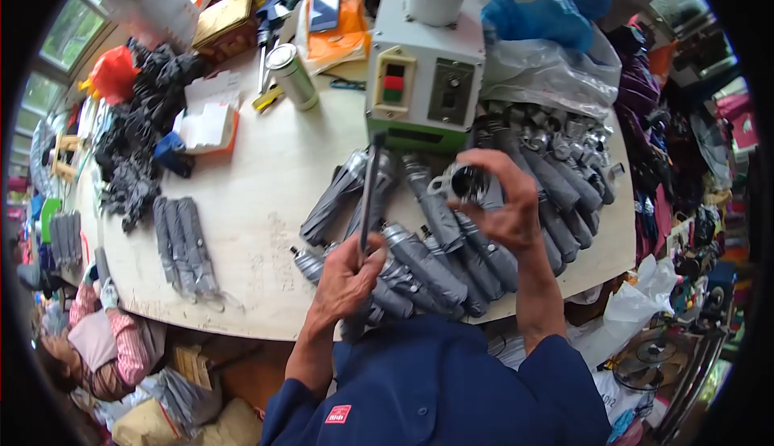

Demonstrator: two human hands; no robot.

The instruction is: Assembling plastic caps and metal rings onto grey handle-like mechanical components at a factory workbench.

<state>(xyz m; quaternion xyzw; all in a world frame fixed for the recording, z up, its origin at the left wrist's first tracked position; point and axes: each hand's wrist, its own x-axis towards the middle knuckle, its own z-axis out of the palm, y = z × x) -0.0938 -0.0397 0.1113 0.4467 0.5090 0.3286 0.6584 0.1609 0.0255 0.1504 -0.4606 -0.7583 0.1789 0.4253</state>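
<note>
My left hand (pixel 348 281) is closed round the thin metal shaft (pixel 369 192) of an umbrella, which stands up from the fist. Grey fabric shows below that hand, partly hidden by it. The fingers and thumb of my right hand (pixel 512 204) curl round a shiny silver cup-shaped piece (pixel 469 181) with a small loop on its left side. Under and between my hands, several folded grey umbrellas (pixel 423 264) lie side by side along the near table edge. More grey umbrellas (pixel 556 176) with silver ends are heaped to the right.
A grey and green machine box (pixel 423 59) with red and green buttons stands just beyond my hands. A can (pixel 292 77), an open white carton (pixel 208 127) and dark crumpled fabric (pixel 133 139) lie leftward. Another person (pixel 113 337) sits at the left edge of the table (pixel 250 228).
</note>
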